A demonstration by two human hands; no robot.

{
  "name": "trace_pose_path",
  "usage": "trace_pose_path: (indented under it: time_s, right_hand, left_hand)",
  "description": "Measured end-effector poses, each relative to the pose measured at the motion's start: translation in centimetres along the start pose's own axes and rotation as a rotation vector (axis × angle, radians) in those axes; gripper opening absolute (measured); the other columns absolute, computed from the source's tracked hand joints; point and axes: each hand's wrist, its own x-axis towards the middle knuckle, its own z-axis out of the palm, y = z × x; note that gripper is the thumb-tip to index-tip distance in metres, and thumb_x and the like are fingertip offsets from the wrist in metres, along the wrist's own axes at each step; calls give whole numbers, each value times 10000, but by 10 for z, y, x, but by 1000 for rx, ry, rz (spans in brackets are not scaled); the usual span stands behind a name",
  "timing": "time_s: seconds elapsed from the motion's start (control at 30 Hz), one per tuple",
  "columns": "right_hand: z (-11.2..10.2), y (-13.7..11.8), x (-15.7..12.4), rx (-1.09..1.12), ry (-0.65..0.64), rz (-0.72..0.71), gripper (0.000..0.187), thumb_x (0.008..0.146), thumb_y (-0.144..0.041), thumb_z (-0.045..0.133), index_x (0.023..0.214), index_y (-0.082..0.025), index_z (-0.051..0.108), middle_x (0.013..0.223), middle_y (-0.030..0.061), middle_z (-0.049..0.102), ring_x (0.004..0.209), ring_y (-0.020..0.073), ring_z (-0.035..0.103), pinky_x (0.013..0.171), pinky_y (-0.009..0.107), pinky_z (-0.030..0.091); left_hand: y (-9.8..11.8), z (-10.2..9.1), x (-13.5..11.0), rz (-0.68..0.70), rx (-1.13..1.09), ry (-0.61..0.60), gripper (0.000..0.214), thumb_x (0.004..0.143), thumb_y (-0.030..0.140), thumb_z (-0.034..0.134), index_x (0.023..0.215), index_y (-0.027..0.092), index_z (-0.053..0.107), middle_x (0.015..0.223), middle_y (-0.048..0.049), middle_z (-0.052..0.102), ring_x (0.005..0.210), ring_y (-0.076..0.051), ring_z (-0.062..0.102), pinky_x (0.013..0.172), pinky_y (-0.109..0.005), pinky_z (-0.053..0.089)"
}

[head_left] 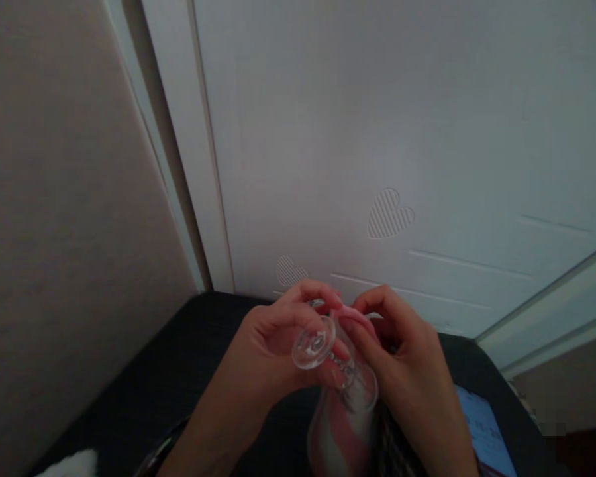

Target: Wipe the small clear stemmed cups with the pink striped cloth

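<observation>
Glass (314, 343) | left hand (268, 344) grip closed round its stem | right hand (407, 358) grip pinches pink ribbon (350, 313) | best: keep glass steady

Seen from above, two bare hands meet over a dark table (189, 371). The left hand (271, 348) curls its fingers around a clear glass piece (314, 343) whose round end faces the camera. The right hand (410, 361) pinches a pink strip (355, 315) just beside it. Below them stands a clear glass bottle (340, 430) showing pink and white inside. Behind is a white door (377, 132) with raised heart shapes, a beige wall (54, 232) to the left, and a blue paper (484, 427) lies at the right.
</observation>
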Motion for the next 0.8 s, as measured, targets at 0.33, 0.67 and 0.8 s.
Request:
trace_pose_path:
  time_s: [0.33,0.67,0.8]
  right_hand:
    - [-12,-8,-10,133,-93,13,223,913,-445,676,816,-246,705,613,-30,615,641,154,638,521,231,427]
    - [-11,-5,-5,138,-87,-116,242,1001,-323,555,810,-241,679,897,-33,733,856,103,674,767,185,488]
    - [-8,-2,-4,225,-171,-55,110,988,-354,601,938,-284,669,905,-66,714,863,92,665,749,171,488]
  left_hand:
    - [-2,-2,1,15,11,78,114,691,221,892,652,217,785,991,8,666,692,-82,613,536,-130,499]
    - [-1,-7,2,108,73,27,63,756,189,833,710,217,800,785,34,645,593,-52,552,631,-141,528]
    - [2,-9,-1,179,158,2,90,806,283,814,738,224,807,780,19,668,773,-113,634,832,-185,535]
